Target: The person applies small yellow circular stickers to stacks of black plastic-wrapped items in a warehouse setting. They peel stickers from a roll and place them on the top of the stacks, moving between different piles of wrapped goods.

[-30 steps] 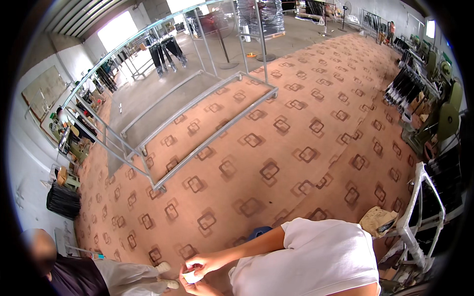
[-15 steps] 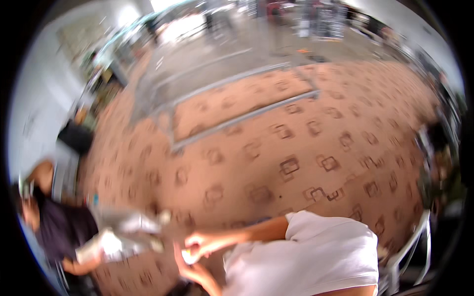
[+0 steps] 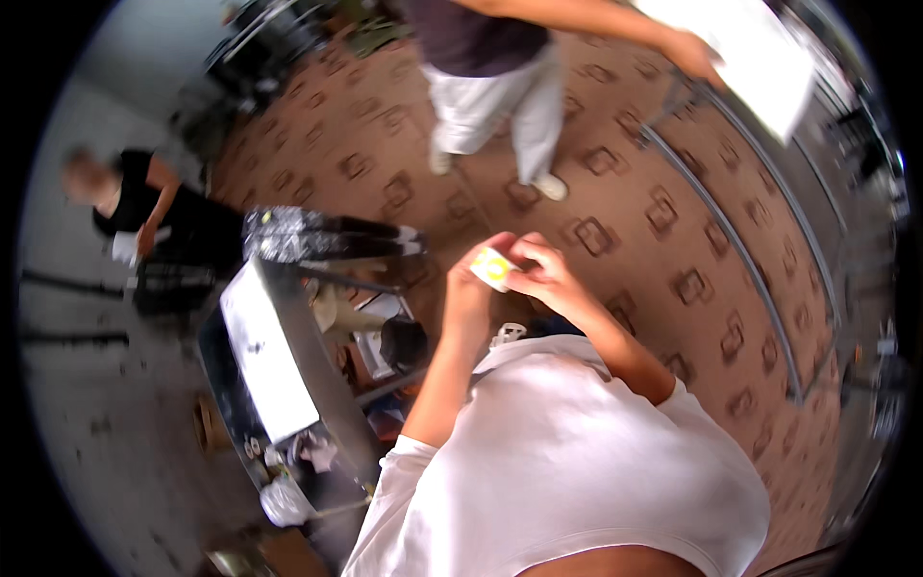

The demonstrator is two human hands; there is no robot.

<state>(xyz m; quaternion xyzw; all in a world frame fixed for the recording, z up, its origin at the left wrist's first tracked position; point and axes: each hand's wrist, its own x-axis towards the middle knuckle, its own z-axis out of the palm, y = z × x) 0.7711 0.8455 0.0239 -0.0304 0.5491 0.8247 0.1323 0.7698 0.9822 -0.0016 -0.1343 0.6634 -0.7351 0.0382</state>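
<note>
Fingertips [image 3: 519, 258] of our both hands pinch small yellow-white tag [image 3: 492, 268], held chest-high above patterned carpet [image 3: 654, 240]. We judge it light, thin, bendable; best gripped by edges, left hand [image 3: 471, 288] steadying, right hand [image 3: 550, 279] working.

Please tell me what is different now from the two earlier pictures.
The view has swung round: the patterned carpet now lies to the upper right and a cart shows at the left. A standing person has come into view at the top. The left hand and right hand are raised higher in the picture. As before, they stay together on a small white and yellow object.
</note>
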